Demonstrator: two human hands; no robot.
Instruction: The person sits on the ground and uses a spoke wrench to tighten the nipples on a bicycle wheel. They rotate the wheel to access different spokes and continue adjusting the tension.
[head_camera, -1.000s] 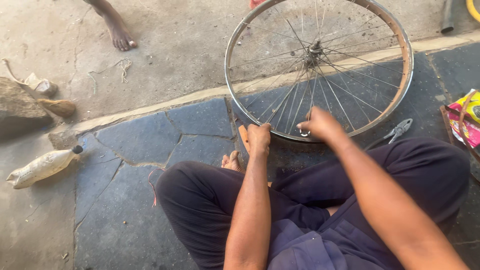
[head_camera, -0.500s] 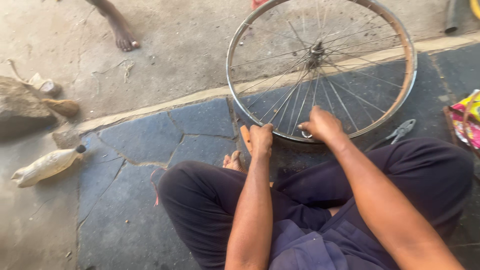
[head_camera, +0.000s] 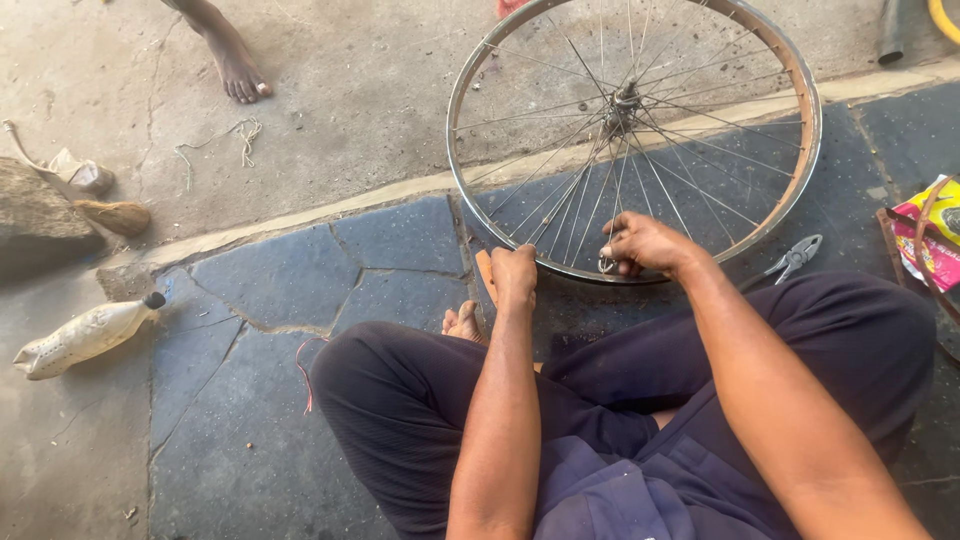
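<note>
A bare bicycle wheel with a metal rim, thin spokes and a central hub lies flat on the ground in front of my crossed legs. My left hand is closed around a wooden-handled tool at the near rim. Just to its right, my right hand pinches a small metal piece at the rim where the spokes end. Both forearms reach forward over my dark trousers. My bare foot shows beneath the left hand.
Grey pliers lie on the dark stone slab right of the wheel. A colourful packet sits at the right edge. A dirty plastic bottle, a rock and another person's bare foot are at left.
Both hands stay on the near rim in the same grip. The view has shifted slightly; the wheel sits about where it was.
</note>
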